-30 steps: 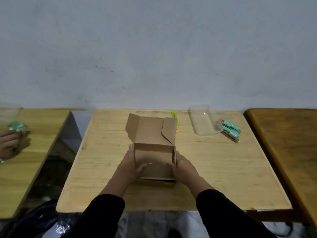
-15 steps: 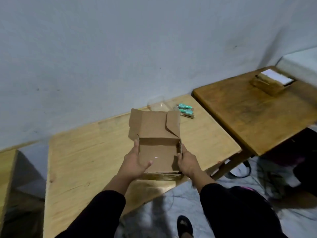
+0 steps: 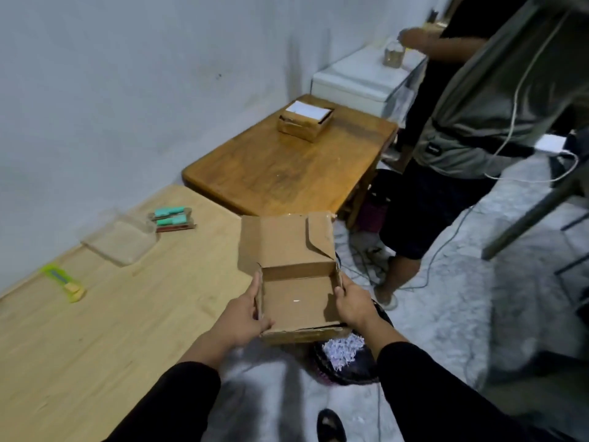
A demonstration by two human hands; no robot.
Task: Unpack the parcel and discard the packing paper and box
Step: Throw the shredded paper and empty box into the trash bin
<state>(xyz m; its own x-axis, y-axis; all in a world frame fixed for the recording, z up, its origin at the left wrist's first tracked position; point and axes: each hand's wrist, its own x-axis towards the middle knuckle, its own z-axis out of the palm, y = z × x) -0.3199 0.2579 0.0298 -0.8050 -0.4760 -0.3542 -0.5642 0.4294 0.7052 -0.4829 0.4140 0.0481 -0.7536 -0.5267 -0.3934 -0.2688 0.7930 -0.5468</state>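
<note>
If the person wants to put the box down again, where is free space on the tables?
The light table is bare between the yellow cutter and its near edge. It is crowded near the wall, around the clear tray and green items. The dark table is bare in front of the small box.

Both hands, left [image 3: 243,317] and right [image 3: 353,306], grip open cardboard box [image 3: 296,301] above bin [image 3: 347,362] of shredded paper [image 3: 342,350].

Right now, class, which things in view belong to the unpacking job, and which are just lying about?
Belongs to the job:
cardboard box, held open and empty by left hand and right hand
bin of shredded paper

Lying about:
yellow box cutter
clear plastic tray
teal packets
small wooden box
</note>
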